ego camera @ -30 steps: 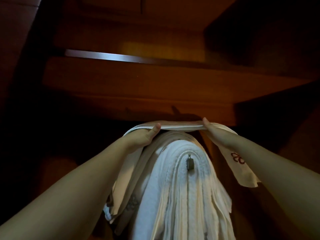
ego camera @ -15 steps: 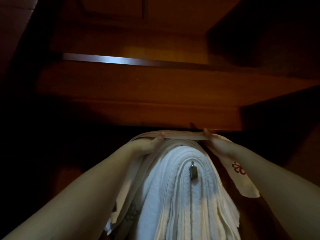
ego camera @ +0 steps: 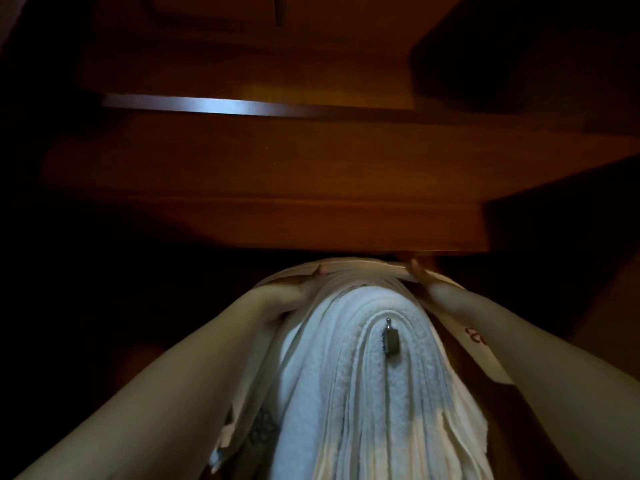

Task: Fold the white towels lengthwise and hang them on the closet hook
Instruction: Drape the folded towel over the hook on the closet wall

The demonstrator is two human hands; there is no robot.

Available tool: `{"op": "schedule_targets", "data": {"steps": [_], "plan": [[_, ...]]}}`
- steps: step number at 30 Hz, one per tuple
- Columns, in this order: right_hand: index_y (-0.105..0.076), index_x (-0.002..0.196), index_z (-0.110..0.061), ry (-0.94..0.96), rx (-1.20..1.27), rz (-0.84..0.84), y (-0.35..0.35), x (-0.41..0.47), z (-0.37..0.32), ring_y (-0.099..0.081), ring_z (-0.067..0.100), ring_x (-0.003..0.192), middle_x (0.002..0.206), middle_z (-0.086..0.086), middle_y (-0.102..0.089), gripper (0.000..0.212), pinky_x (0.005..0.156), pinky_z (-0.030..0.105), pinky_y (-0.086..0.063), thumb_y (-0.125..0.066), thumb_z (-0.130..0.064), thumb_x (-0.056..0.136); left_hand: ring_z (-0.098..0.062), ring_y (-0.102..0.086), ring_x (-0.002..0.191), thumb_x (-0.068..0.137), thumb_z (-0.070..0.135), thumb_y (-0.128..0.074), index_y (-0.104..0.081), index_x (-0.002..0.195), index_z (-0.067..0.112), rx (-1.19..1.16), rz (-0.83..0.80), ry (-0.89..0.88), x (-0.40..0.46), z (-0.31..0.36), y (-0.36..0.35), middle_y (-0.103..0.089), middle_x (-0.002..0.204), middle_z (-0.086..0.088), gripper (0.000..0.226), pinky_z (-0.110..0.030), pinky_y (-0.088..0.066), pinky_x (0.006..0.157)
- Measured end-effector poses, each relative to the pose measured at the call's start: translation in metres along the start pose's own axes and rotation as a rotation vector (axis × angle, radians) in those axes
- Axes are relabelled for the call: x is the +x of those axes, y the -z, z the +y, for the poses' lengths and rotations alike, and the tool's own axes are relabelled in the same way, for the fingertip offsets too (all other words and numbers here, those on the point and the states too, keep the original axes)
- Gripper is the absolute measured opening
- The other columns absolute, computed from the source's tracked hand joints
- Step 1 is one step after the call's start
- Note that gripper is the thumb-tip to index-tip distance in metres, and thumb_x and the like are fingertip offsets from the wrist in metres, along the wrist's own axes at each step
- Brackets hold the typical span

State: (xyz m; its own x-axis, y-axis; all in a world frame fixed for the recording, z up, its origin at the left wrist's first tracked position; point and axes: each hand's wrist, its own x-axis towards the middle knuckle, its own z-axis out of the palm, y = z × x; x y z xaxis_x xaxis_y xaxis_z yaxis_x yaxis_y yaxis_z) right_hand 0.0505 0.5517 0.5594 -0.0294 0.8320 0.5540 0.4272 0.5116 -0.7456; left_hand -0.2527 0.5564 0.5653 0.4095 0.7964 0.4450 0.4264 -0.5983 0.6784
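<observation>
My two hands at the closet, left hand (ego camera: 294,289) and right hand (ego camera: 427,284) each gripping one end of one folded white towel (ego camera: 367,270), stretched over a hanging stack of towels (ego camera: 349,393), too many to count, one metal hook (ego camera: 390,339) poking through, wooden shelf (ego camera: 277,188) above

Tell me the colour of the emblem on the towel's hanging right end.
Dark red emblem, partly hidden by the right forearm, head view.

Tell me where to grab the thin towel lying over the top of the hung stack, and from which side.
Grip the thin top towel at its two shoulders, where it bends over the hung stack, coming from below on each side. The left hand and right hand hold it there already; the wooden shelf close above probably rules out a top approach.
</observation>
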Motion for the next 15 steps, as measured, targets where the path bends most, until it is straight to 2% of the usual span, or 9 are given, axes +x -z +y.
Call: {"op": "schedule_targets", "data": {"steps": [1,2,3,4,5,6,8,11,15], "plan": [[-0.065,0.119,-0.051,-0.015,-0.031,-0.005,-0.002,0.000,0.006,-0.062,0.005,0.113,0.130,-0.014,-0.063,0.090,0.106,0.033,-0.041,-0.041,-0.106,0.052,-0.008,-0.040,0.131,0.087,0.073,-0.036,-0.041,0.148,0.026,-0.021,0.018,-0.029,-0.003,-0.007,0.000,-0.041,0.155,0.000,0.078,-0.023,-0.029,0.107],[-0.068,0.110,-0.058,-0.020,-0.047,-0.019,-0.005,-0.001,0.011,-0.064,0.003,0.112,0.125,-0.017,-0.067,0.081,0.102,0.032,-0.043,-0.038,-0.107,0.053,-0.007,-0.037,0.133,0.091,0.072,-0.037,-0.040,0.149,0.023,-0.009,0.051,-0.051,-0.006,-0.016,0.002,-0.038,0.156,0.002,0.075,-0.022,-0.027,0.110],[-0.067,0.103,-0.065,-0.027,-0.063,-0.026,-0.007,-0.002,0.015,-0.064,0.002,0.111,0.121,-0.019,-0.068,0.070,0.101,0.032,-0.042,-0.036,-0.106,0.057,-0.008,-0.035,0.136,0.085,0.081,-0.036,-0.041,0.150,0.021,0.041,0.088,-0.054,-0.011,-0.025,0.003,-0.037,0.153,0.007,0.089,-0.022,-0.025,0.112],[-0.065,0.104,-0.068,-0.035,-0.069,-0.021,-0.009,-0.003,0.017,-0.061,0.004,0.115,0.124,-0.017,-0.067,0.064,0.106,0.035,-0.040,-0.034,-0.105,0.061,-0.008,-0.035,0.136,0.072,0.094,-0.029,-0.044,0.149,0.019,0.107,0.108,-0.056,-0.016,-0.034,0.005,-0.039,0.149,0.010,0.108,-0.020,-0.023,0.111],[-0.060,0.114,-0.068,-0.039,-0.064,-0.015,-0.011,-0.004,0.019,-0.056,0.008,0.125,0.134,-0.014,-0.062,0.064,0.113,0.040,-0.035,-0.033,-0.102,0.067,-0.009,-0.036,0.137,0.065,0.098,-0.021,-0.047,0.147,0.019,0.161,0.112,-0.046,-0.020,-0.043,0.007,-0.043,0.147,0.009,0.117,-0.017,-0.021,0.107],[-0.053,0.125,-0.068,-0.026,-0.060,-0.023,-0.011,-0.006,0.020,-0.048,0.012,0.135,0.144,-0.012,-0.055,0.065,0.119,0.045,-0.030,-0.032,-0.100,0.072,-0.009,-0.037,0.136,0.068,0.092,-0.016,-0.050,0.146,0.018,0.190,0.131,-0.029,-0.023,-0.051,0.008,-0.046,0.148,0.004,0.113,-0.013,-0.020,0.102],[-0.041,0.133,-0.071,-0.024,-0.067,-0.056,-0.013,-0.012,0.021,-0.039,0.015,0.143,0.154,-0.011,-0.045,0.067,0.122,0.050,-0.024,-0.031,-0.099,0.073,-0.010,-0.038,0.136,0.079,0.075,-0.018,-0.051,0.145,0.014,0.159,0.190,0.011,-0.030,-0.067,0.009,-0.046,0.152,-0.006,0.096,-0.008,-0.019,0.096],[-0.044,0.139,-0.061,-0.111,-0.056,-0.056,-0.012,-0.022,0.025,-0.042,0.014,0.140,0.151,-0.009,-0.049,0.086,0.122,0.047,-0.023,-0.034,-0.103,0.065,-0.023,-0.039,0.141,0.073,0.077,-0.024,-0.046,0.148,0.010,-0.027,0.176,0.121,-0.046,-0.082,0.008,-0.042,0.154,-0.010,0.102,-0.021,-0.027,0.103],[-0.039,0.119,-0.083,-0.086,-0.044,-0.043,-0.014,-0.048,0.033,-0.028,0.008,0.143,0.158,-0.022,-0.029,0.050,0.119,0.038,-0.021,-0.029,-0.099,0.072,-0.027,-0.056,0.122,0.062,0.089,-0.028,-0.062,0.133,0.015,-0.072,0.211,0.221,-0.071,-0.102,-0.002,-0.060,0.136,-0.013,0.108,-0.035,-0.043,0.105]]}}
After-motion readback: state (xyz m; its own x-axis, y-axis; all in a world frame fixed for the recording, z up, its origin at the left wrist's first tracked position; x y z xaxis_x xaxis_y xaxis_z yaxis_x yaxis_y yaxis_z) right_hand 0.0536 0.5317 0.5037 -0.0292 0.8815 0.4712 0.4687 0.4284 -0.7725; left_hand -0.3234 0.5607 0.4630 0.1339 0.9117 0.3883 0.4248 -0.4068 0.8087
